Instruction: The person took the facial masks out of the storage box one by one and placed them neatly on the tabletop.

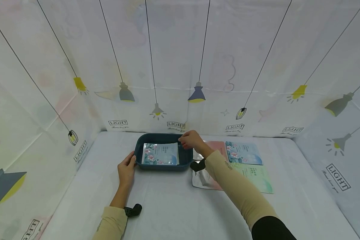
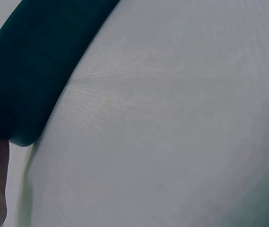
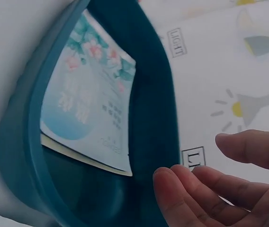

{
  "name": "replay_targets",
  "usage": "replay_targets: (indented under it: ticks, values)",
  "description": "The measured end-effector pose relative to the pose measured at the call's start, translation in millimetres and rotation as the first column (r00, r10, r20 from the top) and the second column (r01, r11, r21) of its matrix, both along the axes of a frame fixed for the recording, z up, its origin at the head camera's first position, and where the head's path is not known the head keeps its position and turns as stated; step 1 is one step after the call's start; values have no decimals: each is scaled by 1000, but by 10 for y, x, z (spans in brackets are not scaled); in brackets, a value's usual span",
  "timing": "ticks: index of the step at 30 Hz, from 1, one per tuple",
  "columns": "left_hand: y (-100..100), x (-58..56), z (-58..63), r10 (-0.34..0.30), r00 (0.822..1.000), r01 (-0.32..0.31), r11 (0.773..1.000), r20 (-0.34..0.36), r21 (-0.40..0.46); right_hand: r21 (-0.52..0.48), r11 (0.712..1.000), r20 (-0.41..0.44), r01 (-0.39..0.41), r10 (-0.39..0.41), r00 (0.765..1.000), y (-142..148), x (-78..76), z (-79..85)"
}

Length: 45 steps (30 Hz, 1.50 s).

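Note:
A dark teal plastic bin (image 1: 163, 168) sits near the back of the white-covered surface. Inside lies a flat blue floral packet (image 1: 160, 154), with the pale edge of another packet (image 3: 85, 160) under it in the right wrist view. My left hand (image 1: 126, 170) touches the outside of the bin's left end, its visible fingers (image 2: 1, 158) fairly straight against the wall. Over the bin's right end hovers my right hand (image 1: 193, 140). In the right wrist view its fingers are loosely bent, the thumb is apart from them, and nothing is between them.
To the bin's right lie several flat packets: a blue floral one (image 1: 243, 152), a green one (image 1: 255, 176), and pink and silver ones (image 1: 208, 180) partly covered by my right forearm. Behind the surface hangs a lamp-printed white curtain (image 1: 174, 66).

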<state>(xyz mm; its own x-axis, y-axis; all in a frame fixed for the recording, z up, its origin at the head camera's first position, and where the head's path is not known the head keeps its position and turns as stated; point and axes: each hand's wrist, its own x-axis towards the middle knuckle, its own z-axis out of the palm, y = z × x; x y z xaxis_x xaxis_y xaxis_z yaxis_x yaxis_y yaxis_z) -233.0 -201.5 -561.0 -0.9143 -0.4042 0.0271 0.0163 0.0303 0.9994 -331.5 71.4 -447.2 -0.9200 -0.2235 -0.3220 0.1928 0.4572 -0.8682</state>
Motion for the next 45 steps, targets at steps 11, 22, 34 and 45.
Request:
replay_targets:
  ticks: [11, 22, 34, 45]
  values:
    - [14, 7, -7, 1, 1000, -1, 1000, 2, 1, 108, 994, 8, -33, 33, 999, -195, -1, -226]
    - [2, -13, 7, 6, 1000, -6, 1000, 10, 3, 425, 902, -25, -73, 93, 995, -412, 12, -378]
    - [-8, -18, 10, 16, 1000, -15, 1000, 11, -22, 462, 885, -38, -59, 86, 996, -465, 88, -457]
    - [2, 16, 14, 4, 1000, -4, 1000, 19, -18, 445, 895, -35, -24, 44, 998, -548, 132, -503]
